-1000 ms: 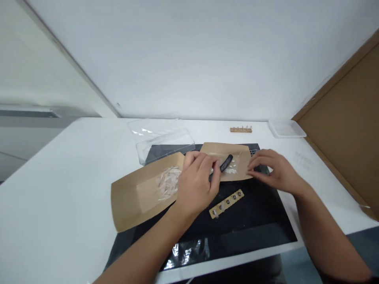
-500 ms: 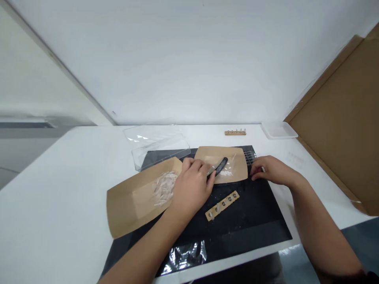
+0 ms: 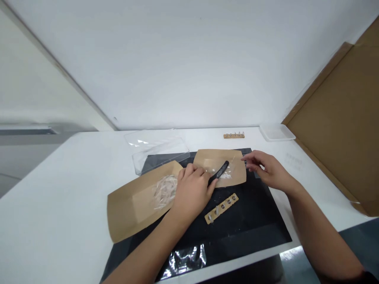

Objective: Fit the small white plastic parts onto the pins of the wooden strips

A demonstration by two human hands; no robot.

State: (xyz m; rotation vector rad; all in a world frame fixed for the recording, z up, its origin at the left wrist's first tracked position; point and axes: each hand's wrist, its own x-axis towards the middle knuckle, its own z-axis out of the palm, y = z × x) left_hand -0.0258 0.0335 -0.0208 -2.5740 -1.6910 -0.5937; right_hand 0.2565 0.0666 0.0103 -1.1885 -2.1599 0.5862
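Over the black mat (image 3: 251,225), the left hand (image 3: 192,187) curls around a black handle (image 3: 219,172) at the smaller cardboard tray (image 3: 204,155); the right hand (image 3: 268,169), loosely bent beside that tray, has an unclear hold. Faint marks (image 3: 296,160) on the white table (image 3: 59,205) are unreadably blurred.

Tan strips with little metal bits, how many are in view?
2: the near strip on the black mat, the far strip at the back of the white table. No others show; some could be hidden.
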